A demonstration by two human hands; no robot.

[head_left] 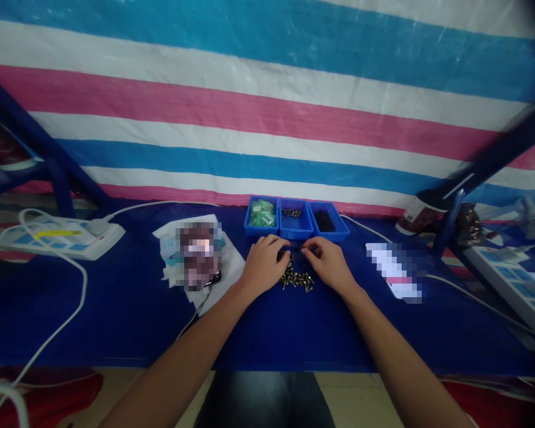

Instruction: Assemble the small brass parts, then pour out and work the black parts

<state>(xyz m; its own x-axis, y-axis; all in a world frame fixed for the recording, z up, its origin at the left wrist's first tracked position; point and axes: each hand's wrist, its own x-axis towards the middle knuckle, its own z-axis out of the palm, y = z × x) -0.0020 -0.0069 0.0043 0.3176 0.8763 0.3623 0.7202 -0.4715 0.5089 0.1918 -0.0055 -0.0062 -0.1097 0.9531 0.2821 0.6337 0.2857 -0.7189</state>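
Closely, left hand and right hand meet between screws and bins.

Makeshift workshop: blue parts bins, loose screws (striped tarp for a wall)

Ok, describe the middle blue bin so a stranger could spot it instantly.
On the blue table, three blue plastic bins sit in a row behind the hands. The middle bin holds a heap of screws, unlike the green packets to its left and black pieces to its right.
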